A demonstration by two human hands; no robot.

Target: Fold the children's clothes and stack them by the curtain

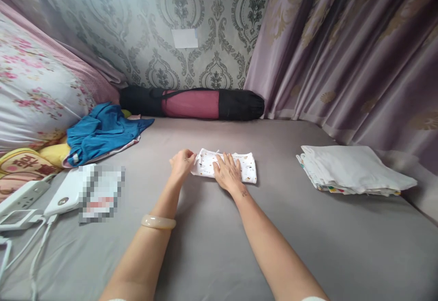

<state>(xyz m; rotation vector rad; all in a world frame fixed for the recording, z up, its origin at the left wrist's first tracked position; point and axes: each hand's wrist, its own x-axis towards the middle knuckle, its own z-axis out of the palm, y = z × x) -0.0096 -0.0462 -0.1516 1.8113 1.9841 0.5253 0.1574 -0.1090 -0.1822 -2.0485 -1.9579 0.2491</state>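
A white cloth (249, 166) with small printed figures lies folded into a flat rectangle on the grey sheet. My left hand (183, 162) pinches the cloth's left edge between closed fingers. Flat on top of the cloth, a little right of its middle, rests my right hand (227, 173), its fingers spread. Part of the print is hidden under that hand. A pale bangle (158, 222) circles my left forearm.
To the right lies a stack of folded white cloths (356, 168). A black and red roll bag (190, 103) lies along the wall. On the left are a blue garment (106, 130), a white power bank (68, 191), a power strip (25, 196) with cables and a blurred packet (102, 196).
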